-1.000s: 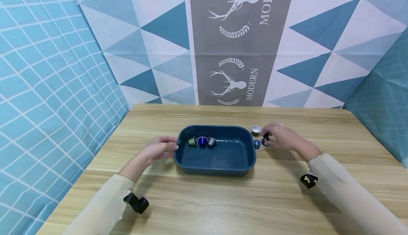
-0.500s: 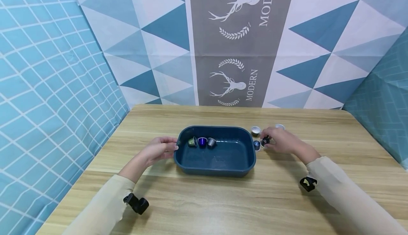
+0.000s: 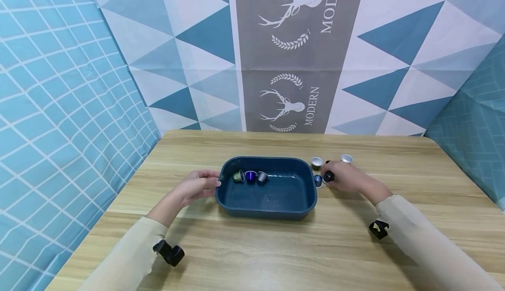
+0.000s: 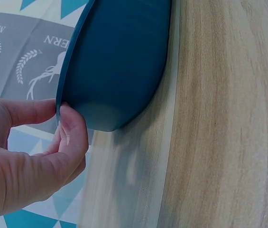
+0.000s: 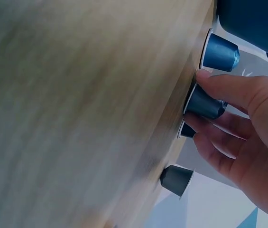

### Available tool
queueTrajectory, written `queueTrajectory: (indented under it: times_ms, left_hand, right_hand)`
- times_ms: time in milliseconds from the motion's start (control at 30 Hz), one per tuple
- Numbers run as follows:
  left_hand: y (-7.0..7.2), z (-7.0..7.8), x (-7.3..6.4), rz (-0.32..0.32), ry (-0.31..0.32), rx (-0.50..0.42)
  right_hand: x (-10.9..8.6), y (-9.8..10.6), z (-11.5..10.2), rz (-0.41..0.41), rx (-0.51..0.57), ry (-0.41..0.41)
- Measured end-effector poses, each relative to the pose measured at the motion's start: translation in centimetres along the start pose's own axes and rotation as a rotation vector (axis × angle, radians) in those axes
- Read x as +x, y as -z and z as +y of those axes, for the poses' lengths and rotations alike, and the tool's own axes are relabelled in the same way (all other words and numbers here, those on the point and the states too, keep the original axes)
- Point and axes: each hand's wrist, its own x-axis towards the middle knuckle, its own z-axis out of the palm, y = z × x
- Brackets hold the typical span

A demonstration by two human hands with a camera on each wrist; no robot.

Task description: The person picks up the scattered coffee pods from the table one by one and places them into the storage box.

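Booth-like indoor setting, wood-grain table [image 3: 252, 251], creased grid-print sheet [image 3: 59, 107], deer-and-triangle backdrop [image 3: 268, 58], teal brick-print sheet [image 3: 469, 111]

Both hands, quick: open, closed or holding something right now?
Left hand: closed, pinching the rim of the blue tray.
Right hand: closed, holding a dark capsule between thumb and fingers.

Plain long cream L slv [image 3: 122, 253] ending behind bare L hand [image 3: 196, 185], matching R slv [image 3: 430, 234] behind bare R hand [image 3: 349, 177], blk L wrist cam [image 3: 168, 252] w/ rounded end, R wrist cam [image 3: 379, 230] blk w/ bit of yellow, both behind hands
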Motion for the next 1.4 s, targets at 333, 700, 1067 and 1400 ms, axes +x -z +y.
queueTrajectory:
  times_ms: [333,700,1067,1400]
  left_hand:
    - [0.0,-0.1,0.0,0.003,0.003,0.007]
    - [-0.1,-0.1,0.0,-0.011,-0.007,-0.015]
    - [-0.1,0.2,-0.1,-0.020,-0.010,-0.017]
    - [0.6,-0.4,-0.1,-0.058,-0.041,-0.030]
  right_hand:
    - [-0.2,-0.1,0.2,0.012,0.019,0.019]
    - [-0.8,-0.4,0.3,0.068,0.000,-0.001]
    - [-0.7,0.1,-0.4,0.166,-0.036,0.021]
    - [-0.7,0.5,-0.8,0.215,-0.084,0.064]
